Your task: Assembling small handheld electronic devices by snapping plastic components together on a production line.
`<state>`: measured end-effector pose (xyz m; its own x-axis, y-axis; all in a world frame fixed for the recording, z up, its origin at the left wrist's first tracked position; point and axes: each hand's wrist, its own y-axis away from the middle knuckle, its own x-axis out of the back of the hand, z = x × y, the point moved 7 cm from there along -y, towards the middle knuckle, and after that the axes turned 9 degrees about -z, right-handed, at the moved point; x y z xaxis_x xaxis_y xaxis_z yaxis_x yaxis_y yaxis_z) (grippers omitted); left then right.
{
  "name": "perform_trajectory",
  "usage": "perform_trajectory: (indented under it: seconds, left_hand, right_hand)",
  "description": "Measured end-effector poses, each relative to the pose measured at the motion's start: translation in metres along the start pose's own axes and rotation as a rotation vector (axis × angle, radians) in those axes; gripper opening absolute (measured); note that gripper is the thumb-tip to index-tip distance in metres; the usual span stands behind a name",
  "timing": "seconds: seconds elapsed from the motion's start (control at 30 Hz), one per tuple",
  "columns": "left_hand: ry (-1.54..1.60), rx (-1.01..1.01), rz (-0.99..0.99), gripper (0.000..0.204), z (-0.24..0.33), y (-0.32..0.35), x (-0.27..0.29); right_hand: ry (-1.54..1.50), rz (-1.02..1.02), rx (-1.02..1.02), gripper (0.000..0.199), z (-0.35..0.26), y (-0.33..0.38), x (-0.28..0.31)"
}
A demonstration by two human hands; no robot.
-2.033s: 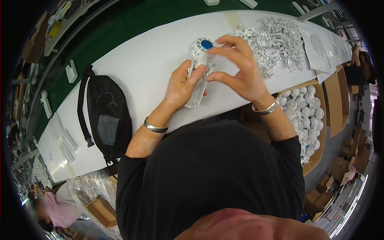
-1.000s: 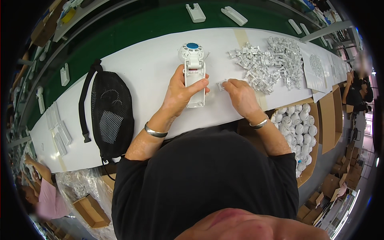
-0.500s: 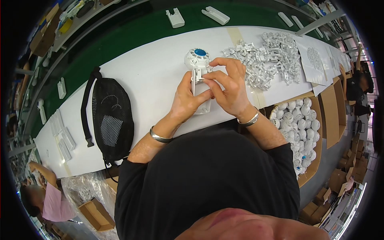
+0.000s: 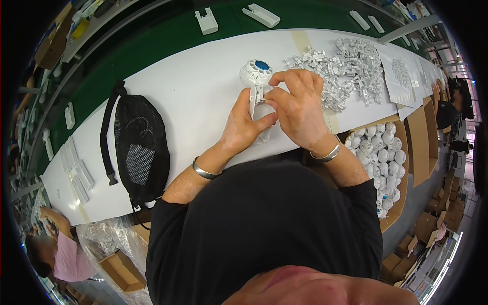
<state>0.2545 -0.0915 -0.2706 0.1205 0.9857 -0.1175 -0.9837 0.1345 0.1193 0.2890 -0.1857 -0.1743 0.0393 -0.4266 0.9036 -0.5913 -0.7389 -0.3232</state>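
In front of me my left hand point(image 4: 240, 124) is closed around the white handle of a small handheld fan point(image 4: 252, 77). The fan's round vented head, with a blue disc at its centre, points away from me. My right hand point(image 4: 301, 109) is closed in a pinch at the fan's neck, just below the head, where small white parts show. Its fingertips hide whatever small piece they may hold. Much of the handle is covered by my fingers.
To the right lies a heap of small white plastic parts point(image 4: 351, 68). A carton point(image 4: 394, 216) of white fan heads stands at lower right. A black mesh bag point(image 4: 141, 150) rests at left. White shells point(image 4: 206, 21) lie on the green conveyor belt point(image 4: 173, 38). Other people sit at both sides.
The fan and both my hands have shifted slightly right. My right hand has turned a little, still pinching at the neck. Shells on the belt have moved left.
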Motion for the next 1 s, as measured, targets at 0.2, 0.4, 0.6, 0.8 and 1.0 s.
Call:
perform_trajectory:
  seconds: [0.2,0.4,0.6,0.8,1.0]
  left_hand:
    - [-0.291,0.003,0.074,0.048,0.005,0.005,0.003]
    - [-0.065,-0.073,0.045,0.041,0.012,0.007,0.002]
    - [0.152,-0.08,0.083,0.029,0.021,0.003,0.015]
    - [-0.358,-0.334,0.197,0.022,0.047,0.002,0.016]
    - [-0.398,-0.338,0.278,0.023,0.049,-0.027,0.032]
  right_hand:
    - [0.1,-0.008,0.054,0.01,-0.007,0.0,-0.015]
    - [-0.011,0.152,0.092,0.014,-0.003,0.01,-0.001]
    - [-0.952,0.063,-0.315,0.026,0.032,0.021,-0.031]
    - [-1.382,0.081,-0.422,0.032,0.033,0.021,-0.054]
    - [-1.358,0.027,-0.445,0.038,0.054,-0.003,-0.066]
